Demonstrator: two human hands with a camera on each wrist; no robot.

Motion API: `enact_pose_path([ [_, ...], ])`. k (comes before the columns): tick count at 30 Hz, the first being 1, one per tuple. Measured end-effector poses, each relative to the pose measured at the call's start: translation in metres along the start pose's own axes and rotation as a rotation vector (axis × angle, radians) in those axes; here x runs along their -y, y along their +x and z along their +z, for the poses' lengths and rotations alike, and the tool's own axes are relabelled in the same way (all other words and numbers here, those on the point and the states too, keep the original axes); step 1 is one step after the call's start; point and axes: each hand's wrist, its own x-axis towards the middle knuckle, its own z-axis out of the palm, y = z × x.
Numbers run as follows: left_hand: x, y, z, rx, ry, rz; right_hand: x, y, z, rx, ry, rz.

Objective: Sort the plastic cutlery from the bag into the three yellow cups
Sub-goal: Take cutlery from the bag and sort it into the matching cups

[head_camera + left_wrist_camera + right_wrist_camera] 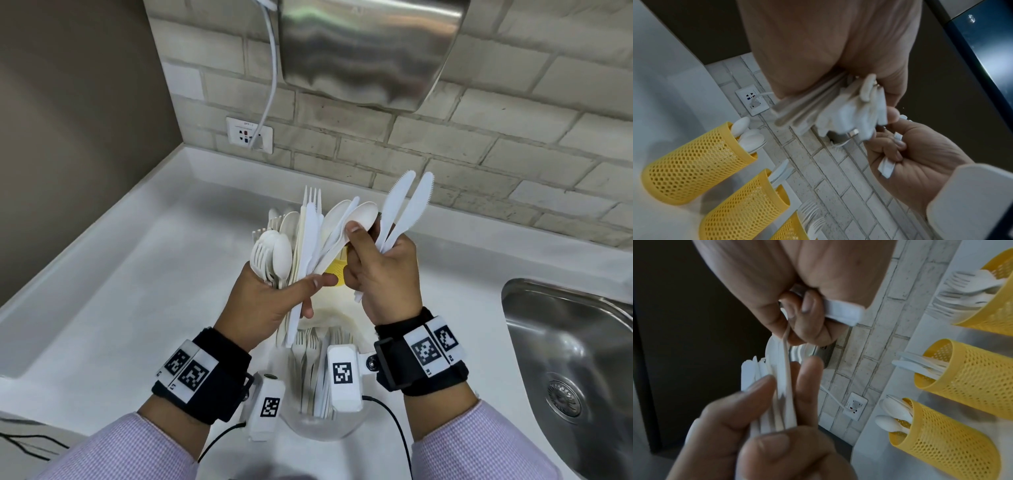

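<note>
Head view: left hand (265, 310) gripping a mixed bundle of cutlery (301, 240), forks, spoons and knives fanned upward, thumb laid across the handles. Right hand (383, 277) closed round two knives (402, 209), blades pointing up and away; its thumb and forefinger also pinch a spoon (359, 214) at the right edge of the bundle. Both hands raised above a white counter (137, 291). Below the wrists a clear bag (318, 387) lies on the counter with more forks and knives inside.

Cups: the head view shows only a sliver of yellow between the hands. The wrist views give all three. Left wrist view: spoon cup (694, 164), knife cup (744, 206), fork cup (789, 230) in a row on the counter by the tiled wall, fork cup cut off at the frame's bottom edge. Right wrist view: the same row, fork cup partly cropped at the top right.

Only the head view shows the sink (568, 359) at right and the steel wall unit (370, 48) above. A wall socket (249, 134) with a white cable plugged in appears in all three.

Hard to make out: the wrist views are blurred close up, so counts within the bundle are not readable. How many pieces each cup holds cannot be told.
</note>
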Motion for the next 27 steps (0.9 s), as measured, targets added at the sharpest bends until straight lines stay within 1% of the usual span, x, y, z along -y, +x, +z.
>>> enact_pose_path([
  [3,0.002,0.002,0.0,-0.054,-0.004,0.016,-0.001,0.002,0.0,-0.073,-0.017,-0.028],
  [5,0.002,0.002,0.0,-0.102,-0.003,0.03,-0.003,0.003,0.0,-0.124,0.013,-0.026],
  [8,0.0,0.003,-0.001,-0.15,-0.001,0.042,-0.007,0.004,-0.001,-0.113,0.052,0.001],
  [13,0.0,0.003,0.001,-0.156,-0.032,0.026,-0.005,0.008,-0.001,-0.108,0.001,0.018],
  [17,0.002,0.002,0.002,-0.102,-0.016,0.012,0.001,0.013,0.002,-0.047,0.003,0.02],
  [24,-0.002,0.0,0.004,-0.057,-0.016,-0.056,0.005,0.013,0.002,0.168,-0.039,0.011],
  [27,-0.002,-0.001,0.003,-0.017,-0.019,-0.07,0.006,0.015,-0.001,0.163,-0.13,-0.013],
])
